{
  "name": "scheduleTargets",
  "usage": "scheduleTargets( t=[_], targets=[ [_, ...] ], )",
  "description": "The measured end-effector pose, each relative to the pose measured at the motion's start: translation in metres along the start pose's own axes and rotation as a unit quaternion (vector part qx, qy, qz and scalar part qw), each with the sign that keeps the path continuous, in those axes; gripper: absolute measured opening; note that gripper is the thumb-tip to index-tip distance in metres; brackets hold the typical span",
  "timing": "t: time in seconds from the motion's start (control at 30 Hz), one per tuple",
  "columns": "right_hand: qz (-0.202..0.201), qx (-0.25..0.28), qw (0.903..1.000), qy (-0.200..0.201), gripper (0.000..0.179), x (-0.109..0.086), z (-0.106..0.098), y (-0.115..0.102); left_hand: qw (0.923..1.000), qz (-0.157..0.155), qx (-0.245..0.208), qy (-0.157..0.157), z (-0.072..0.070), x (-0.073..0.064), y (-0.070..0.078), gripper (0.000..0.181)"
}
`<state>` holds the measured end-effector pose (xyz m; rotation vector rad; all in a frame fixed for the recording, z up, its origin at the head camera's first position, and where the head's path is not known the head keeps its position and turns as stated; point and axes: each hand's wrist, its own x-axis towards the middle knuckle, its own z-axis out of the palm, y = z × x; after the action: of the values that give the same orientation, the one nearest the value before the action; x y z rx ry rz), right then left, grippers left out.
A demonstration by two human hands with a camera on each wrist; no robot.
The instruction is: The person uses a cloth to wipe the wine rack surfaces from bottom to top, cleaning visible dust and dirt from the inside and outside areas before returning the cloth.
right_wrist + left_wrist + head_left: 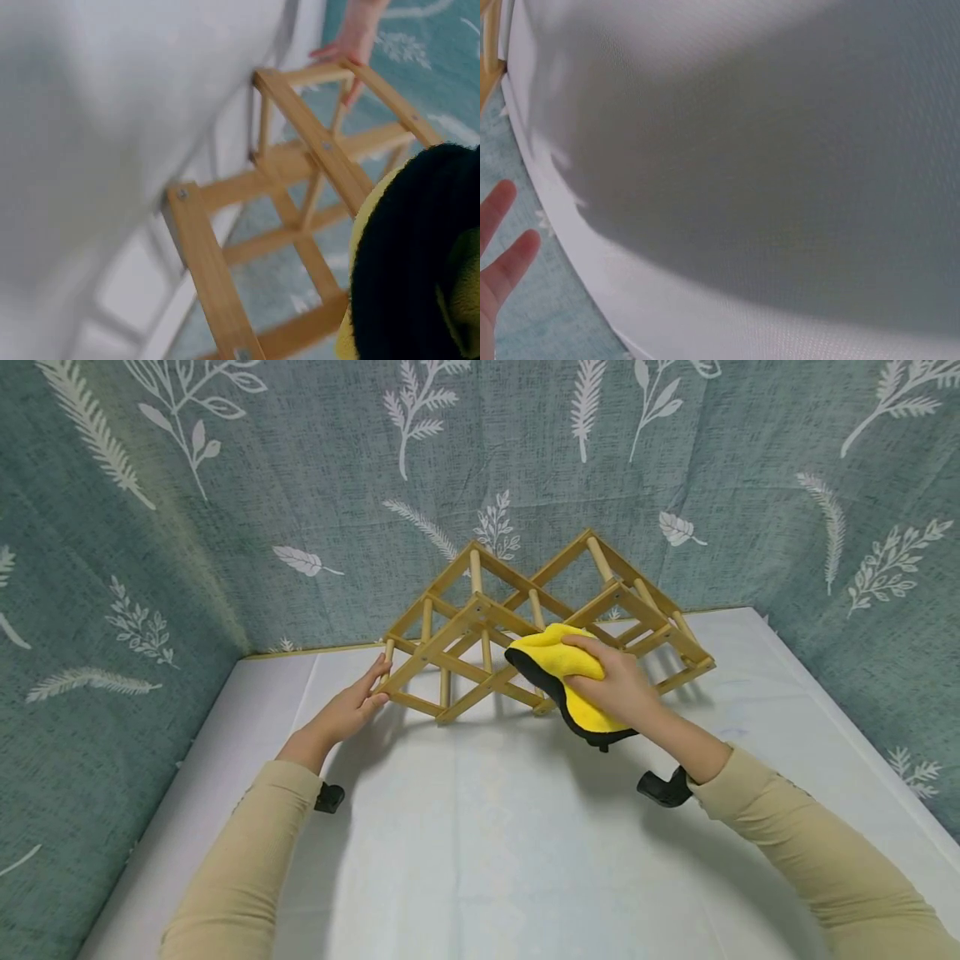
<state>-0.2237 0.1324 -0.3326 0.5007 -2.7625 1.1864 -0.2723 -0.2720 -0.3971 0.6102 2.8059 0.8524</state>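
Gripping yellow cloth (551,653): right hand (618,687), visible in head view alone.

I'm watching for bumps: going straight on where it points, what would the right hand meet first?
Beyond the yellow cloth it holds, the right hand would probably meet the wooden rack; any gap is unclear.

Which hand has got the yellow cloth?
The right hand: its fingers grip the yellow cloth with the black underside. The left hand has no cloth; it touches the wooden rack's left end.
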Motion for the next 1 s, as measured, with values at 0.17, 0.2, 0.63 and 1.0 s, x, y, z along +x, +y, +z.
scheduleTargets(
  t=[0.17, 0.2, 0.63, 1.0],
  targets=[
    [0.02, 0.008, 0.9996, 0.018, 0.052, -0.004, -0.023, 0.0, 1.0, -0.003, -0.004, -0.002, 0.0, 0.0, 0.001, 0.061],
    [0.025, 0.007, 0.9994, 0.021, 0.053, -0.005, -0.028, 0.0, 1.0, -0.002, -0.004, -0.001, 0.0, 0.0, 0.0, 0.06],
    [0.067, 0.026, 0.9945, 0.076, 0.056, -0.019, -0.064, 0.002, 0.9999, 0.012, -0.002, 0.006, 0.0, -0.002, -0.002, 0.059],
    [0.017, 0.04, 0.9986, -0.03, 0.053, -0.023, -0.002, -0.008, 0.9999, 0.01, -0.001, 0.008, 0.001, 0.001, -0.003, 0.06]
  ],
)
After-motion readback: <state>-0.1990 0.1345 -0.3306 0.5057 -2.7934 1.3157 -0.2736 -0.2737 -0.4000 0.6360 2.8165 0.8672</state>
